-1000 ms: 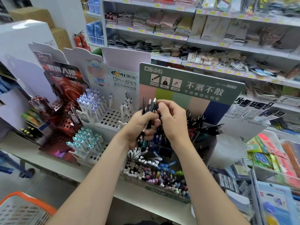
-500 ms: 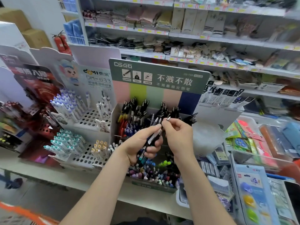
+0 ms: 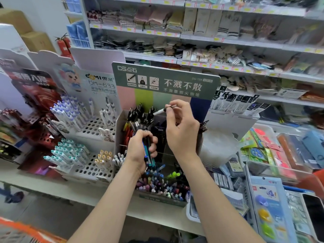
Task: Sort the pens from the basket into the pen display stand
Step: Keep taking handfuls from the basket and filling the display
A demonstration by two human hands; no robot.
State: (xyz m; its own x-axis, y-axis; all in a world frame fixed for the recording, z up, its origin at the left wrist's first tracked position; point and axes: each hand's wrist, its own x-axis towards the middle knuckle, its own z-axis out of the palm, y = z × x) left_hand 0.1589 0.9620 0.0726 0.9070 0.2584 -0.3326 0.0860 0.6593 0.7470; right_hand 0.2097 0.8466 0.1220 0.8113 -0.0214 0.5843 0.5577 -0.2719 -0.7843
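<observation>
Raised from the bundle (image 3: 148,151) gripped in the left hand (image 3: 140,151), the right hand (image 3: 181,130) pinches one pen (image 3: 162,111) above the stand (image 3: 157,120).

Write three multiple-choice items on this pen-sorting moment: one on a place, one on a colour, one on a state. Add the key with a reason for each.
1. Where is the right hand?
A. Raised over the green-headed pen stand
B. Inside the orange basket
C. On the upper shelf

2. What colour is the end of the single pen that sticks out leftward from the right hand?
A. Red
B. White
C. Yellow

3. What is the state of the left hand?
A. Open and empty
B. Closed around a bundle of pens
C. Out of view

Key: 1 A, the hand hangs above the stand's back compartments; 2 B, the free end is white; 3 B, several dark and teal pens stick out above and below the fist.
</observation>
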